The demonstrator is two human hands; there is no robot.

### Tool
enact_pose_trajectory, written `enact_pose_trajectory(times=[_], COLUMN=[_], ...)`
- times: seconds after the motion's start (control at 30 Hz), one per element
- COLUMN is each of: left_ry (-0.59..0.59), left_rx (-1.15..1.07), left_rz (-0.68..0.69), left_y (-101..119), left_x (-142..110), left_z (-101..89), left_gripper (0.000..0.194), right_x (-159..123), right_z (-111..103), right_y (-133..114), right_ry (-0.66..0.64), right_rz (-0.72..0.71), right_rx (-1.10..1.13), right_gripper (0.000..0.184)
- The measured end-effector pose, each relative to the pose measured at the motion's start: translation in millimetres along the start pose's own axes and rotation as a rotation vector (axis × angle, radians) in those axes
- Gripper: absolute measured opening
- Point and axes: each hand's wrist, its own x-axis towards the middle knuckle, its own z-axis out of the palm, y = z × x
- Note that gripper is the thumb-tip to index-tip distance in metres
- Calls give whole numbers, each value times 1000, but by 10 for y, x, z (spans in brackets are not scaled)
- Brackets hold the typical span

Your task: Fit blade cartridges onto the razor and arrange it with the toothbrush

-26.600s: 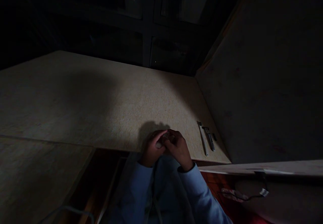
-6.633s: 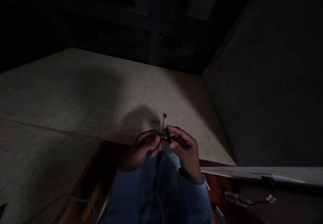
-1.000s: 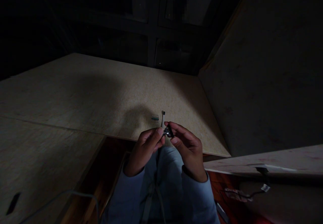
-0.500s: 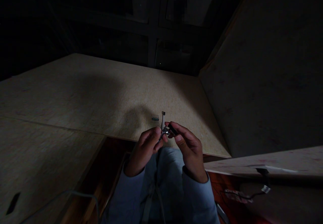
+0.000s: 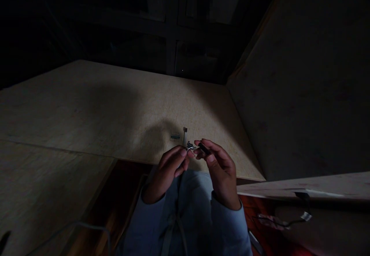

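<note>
Two small pieces are held close together, just apart, above the near edge of a pale surface [image 5: 156, 102]: a razor-like handle [image 5: 190, 146] with a shiny, jagged metal end, and a narrow, straight-sided black bar [image 5: 204, 148]. The left hand [image 5: 167, 169] pinches the handle between thumb and curled fingers, hiding most of its length; the metal end points toward the bar. The right hand [image 5: 224, 171] grips the bar, tilted, between its thumb and fingers. Whether the two hands' fingertips touch is too dark to tell.

Just beyond the hands, a thin, pale, toothbrush-like stick [image 5: 184, 134] with a small dark head lies on the surface. Beside it, on the left, is a little clear rectangular piece [image 5: 175, 136] with a dark greenish strip. The surface has a fine mottled texture and soft shadows. Below are smooth blue sleeves [image 5: 231, 223] and pale blue trousers [image 5: 195, 188]. A thin cord [image 5: 86, 224] curves at lower left; at lower right, a black cable [image 5: 293, 221] bears a white label [image 5: 306, 216].
</note>
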Motion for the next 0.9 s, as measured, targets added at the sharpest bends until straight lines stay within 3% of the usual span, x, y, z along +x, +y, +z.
enact_pose_trajectory(times=[0.2, 0.53, 0.9], left_ry=[92, 178, 172], left_rx=[18, -17, -26], left_rz=[-71, -145, -170], left_y=[-100, -231, -253], left_x=[100, 240, 276], left_z=[-26, 12, -50], left_gripper=[43, 56, 54], right_x=[67, 236, 263], right_z=[-74, -262, -236], right_y=[63, 189, 334], right_ry=[117, 349, 335], right_rz=[39, 231, 274], right_rx=[-3, 68, 1], right_gripper=[30, 31, 32])
